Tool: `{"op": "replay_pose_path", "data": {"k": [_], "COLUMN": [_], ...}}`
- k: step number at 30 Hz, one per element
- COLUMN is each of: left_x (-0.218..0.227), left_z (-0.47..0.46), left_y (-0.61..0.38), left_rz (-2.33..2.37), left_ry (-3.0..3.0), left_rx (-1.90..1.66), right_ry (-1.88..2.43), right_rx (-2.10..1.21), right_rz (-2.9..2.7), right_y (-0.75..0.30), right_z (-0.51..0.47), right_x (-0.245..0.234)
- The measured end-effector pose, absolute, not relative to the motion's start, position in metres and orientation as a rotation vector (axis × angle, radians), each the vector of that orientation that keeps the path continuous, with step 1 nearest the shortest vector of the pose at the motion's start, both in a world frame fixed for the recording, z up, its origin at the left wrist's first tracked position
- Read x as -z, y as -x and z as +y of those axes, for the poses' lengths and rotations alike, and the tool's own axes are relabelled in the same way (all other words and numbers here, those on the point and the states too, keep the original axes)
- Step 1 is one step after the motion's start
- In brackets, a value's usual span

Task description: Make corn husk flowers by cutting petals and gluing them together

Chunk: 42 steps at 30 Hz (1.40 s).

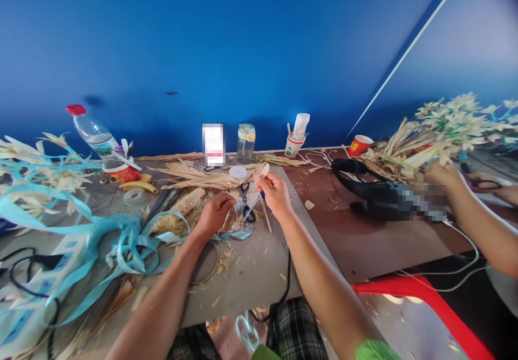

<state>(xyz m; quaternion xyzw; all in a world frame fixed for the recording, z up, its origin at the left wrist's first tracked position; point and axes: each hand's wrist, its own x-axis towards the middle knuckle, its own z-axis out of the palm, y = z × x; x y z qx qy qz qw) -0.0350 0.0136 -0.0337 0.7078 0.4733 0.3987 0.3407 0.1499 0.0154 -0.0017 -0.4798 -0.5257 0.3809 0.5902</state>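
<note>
Cream-coloured husk piece, raised above the middle of the table, pinched between the fingertips of the right hand. Left hand lower and just beside, fingers curled in; cannot tell whether that grip holds anything.

Risks, as I judge them: dry husk could split if the right grip squeezes or twists hard. Blue ribbon lies in loose loops beside the left forearm, so a backward pull could snag it and drag scraps along. Dark-handled scissors sit among the litter between the hands (easy to brush blind). A wide reach forward might knock the upright phone or the clear jar.

Surface: grey, strewn with shavings and dry husks; a brown stretch adjoins at right, bearing a black padded object. Black cable drops over the near edge.

Room: blue wall directly behind, paler past a slanting white line. At far right, a co-worker's hand works near pale flowers; red seat edge below.
</note>
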Motion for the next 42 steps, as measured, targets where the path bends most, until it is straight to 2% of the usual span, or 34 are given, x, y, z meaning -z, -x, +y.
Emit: {"op": "replay_pose_path", "data": {"k": [9,17,24,31,38,42], "left_x": [0.048,0.051,0.057,0.053,0.054,0.057], "left_z": [0.026,0.023,0.023,0.021,0.023,0.024], "left_y": [0.043,0.040,0.040,0.040,0.041,0.041], "left_rz": [1.230,1.242,1.231,1.250,1.279,1.290], "left_ry": [-1.959,-2.094,-2.167,-2.172,-2.137,-2.056], "left_rx": [-1.288,-1.227,-1.161,-1.186,-1.208,-1.265], "right_ry": [1.313,1.643,1.801,1.865,1.812,1.592], "right_rx": [-0.724,-0.314,-0.177,-0.260,-0.488,-0.523], "right_rz": [-1.276,-1.586,-1.723,-1.814,-1.592,-1.475], "right_y": [-0.150,-0.141,-0.133,-0.127,-0.145,-0.152], "right_z": [0.028,0.079,0.123,0.129,0.112,0.071], "right_x": [-0.001,-0.016,-0.002,0.022,-0.002,-0.011]}}
